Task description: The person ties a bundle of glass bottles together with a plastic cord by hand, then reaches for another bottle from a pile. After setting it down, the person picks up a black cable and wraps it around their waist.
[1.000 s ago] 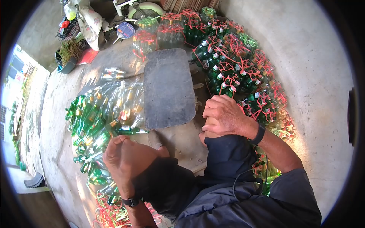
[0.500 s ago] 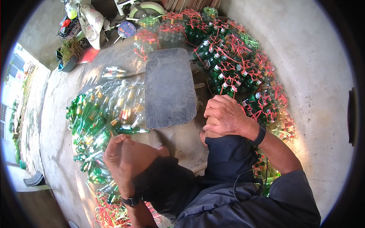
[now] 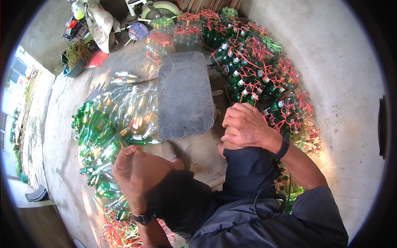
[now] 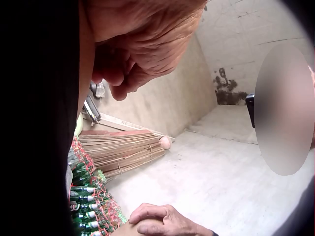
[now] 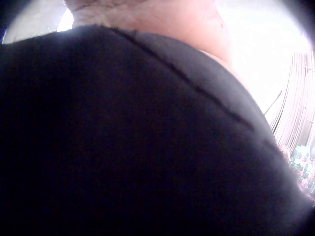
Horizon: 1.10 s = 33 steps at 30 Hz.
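Observation:
Both hands rest on the seated person's bent knees. The left hand (image 3: 131,173) lies along the side of the left knee (image 3: 155,167), its fingers loosely bent with nothing in them. In the left wrist view its fingertips (image 4: 118,91) hang in the air beside the leg. Over the right knee (image 3: 232,142) drapes the right hand (image 3: 248,126), fingers relaxed and holding nothing. Dark trouser cloth (image 5: 128,137) fills most of the right wrist view. In front of the knees stands a flat grey board (image 3: 184,95) like a low tabletop.
Loose green and clear bottles (image 3: 99,128) lie heaped on the left. Bottle bundles tied with red and green strips (image 3: 256,70) stand along the right and back. More loose strips (image 3: 120,229) lie at lower left. A round fan (image 3: 137,32) and a planter (image 3: 74,70) are farther back.
The head view shifts very slightly. Both hands stay in place on the knees.

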Available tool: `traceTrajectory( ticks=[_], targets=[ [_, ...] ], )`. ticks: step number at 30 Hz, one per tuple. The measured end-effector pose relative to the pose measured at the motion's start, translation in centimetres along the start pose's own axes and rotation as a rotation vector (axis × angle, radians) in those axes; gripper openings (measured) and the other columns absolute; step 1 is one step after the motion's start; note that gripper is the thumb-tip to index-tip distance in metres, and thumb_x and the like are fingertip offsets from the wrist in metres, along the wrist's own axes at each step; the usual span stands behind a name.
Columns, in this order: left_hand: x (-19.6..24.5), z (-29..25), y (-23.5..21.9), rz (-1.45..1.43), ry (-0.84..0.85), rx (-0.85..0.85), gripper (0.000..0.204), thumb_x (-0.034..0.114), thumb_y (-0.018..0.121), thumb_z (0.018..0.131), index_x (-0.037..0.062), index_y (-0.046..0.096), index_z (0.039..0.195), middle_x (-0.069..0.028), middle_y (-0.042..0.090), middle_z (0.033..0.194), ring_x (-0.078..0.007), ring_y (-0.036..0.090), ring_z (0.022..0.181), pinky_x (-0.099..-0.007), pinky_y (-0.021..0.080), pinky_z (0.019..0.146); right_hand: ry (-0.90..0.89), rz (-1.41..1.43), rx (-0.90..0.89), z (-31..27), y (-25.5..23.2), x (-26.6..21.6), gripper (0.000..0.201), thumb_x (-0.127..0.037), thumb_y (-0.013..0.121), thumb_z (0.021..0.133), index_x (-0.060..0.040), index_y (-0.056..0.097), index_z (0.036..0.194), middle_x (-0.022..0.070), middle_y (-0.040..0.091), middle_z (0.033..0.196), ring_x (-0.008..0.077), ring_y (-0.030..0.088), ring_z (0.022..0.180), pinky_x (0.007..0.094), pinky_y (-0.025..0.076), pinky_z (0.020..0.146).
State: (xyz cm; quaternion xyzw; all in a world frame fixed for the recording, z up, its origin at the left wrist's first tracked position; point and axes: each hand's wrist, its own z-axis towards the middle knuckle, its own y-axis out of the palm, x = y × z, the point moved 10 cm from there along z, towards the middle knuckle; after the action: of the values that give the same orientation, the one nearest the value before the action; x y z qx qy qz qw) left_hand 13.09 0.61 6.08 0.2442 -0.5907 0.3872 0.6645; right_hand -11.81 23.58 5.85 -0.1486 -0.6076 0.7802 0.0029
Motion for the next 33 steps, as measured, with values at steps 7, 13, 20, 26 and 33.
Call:
traceTrajectory(
  ticks=[7, 13, 20, 26, 33],
  targets=[
    [0.07, -0.03, -0.06, 0.014, 0.008, 0.004, 0.015, 0.010, 0.072, 0.103, -0.0015, 0.072, 0.112, -0.0046, 0.073, 0.093, -0.0097, 0.067, 0.081, -0.0234, 0.051, 0.074, 0.008, -0.005, -0.004, 0.00, 0.01, -0.02, 0.034, -0.041, 0.087, 0.074, -0.0127, 0.073, 0.086, 0.0048, 0.061, 0.094, 0.0261, 0.059, 0.099, 0.0426, 0.046, 0.089],
    [0.02, -0.05, -0.14, 0.015, 0.010, 0.004, 0.015, 0.010, 0.072, 0.103, -0.0016, 0.071, 0.112, -0.0041, 0.072, 0.095, -0.0099, 0.067, 0.081, -0.0238, 0.052, 0.074, 0.006, -0.019, 0.002, 0.00, -0.03, -0.09, 0.033, -0.040, 0.087, 0.074, -0.0129, 0.074, 0.086, 0.0044, 0.061, 0.094, 0.0255, 0.059, 0.099, 0.0418, 0.046, 0.089],
    [0.13, -0.06, 0.00, -0.022, 0.007, 0.004, 0.014, 0.009, 0.071, 0.103, -0.0021, 0.071, 0.112, -0.0042, 0.072, 0.095, -0.0102, 0.067, 0.082, -0.0237, 0.051, 0.074, 0.001, -0.020, 0.017, -0.01, -0.28, -0.21, 0.033, -0.040, 0.087, 0.074, -0.0127, 0.074, 0.087, 0.0043, 0.062, 0.093, 0.0253, 0.059, 0.098, 0.0416, 0.047, 0.089],
    [0.03, -0.06, -0.15, 0.000, 0.011, -0.004, 0.015, 0.009, 0.071, 0.103, -0.0018, 0.071, 0.113, -0.0042, 0.072, 0.094, -0.0104, 0.067, 0.082, -0.0241, 0.051, 0.074, 0.007, -0.020, 0.025, -0.07, -0.22, -0.16, 0.033, -0.040, 0.088, 0.073, -0.0128, 0.073, 0.086, 0.0042, 0.062, 0.093, 0.0254, 0.059, 0.098, 0.0416, 0.047, 0.089],
    [0.12, -0.13, -0.14, -0.014, -0.006, 0.011, 0.015, 0.010, 0.071, 0.104, -0.0016, 0.071, 0.113, -0.0040, 0.072, 0.095, -0.0102, 0.067, 0.082, -0.0236, 0.051, 0.074, 0.003, -0.035, 0.037, -0.12, -0.32, -0.20, 0.033, -0.039, 0.088, 0.073, -0.0132, 0.073, 0.087, 0.0041, 0.061, 0.093, 0.0254, 0.059, 0.098, 0.0417, 0.047, 0.089]
  ],
)
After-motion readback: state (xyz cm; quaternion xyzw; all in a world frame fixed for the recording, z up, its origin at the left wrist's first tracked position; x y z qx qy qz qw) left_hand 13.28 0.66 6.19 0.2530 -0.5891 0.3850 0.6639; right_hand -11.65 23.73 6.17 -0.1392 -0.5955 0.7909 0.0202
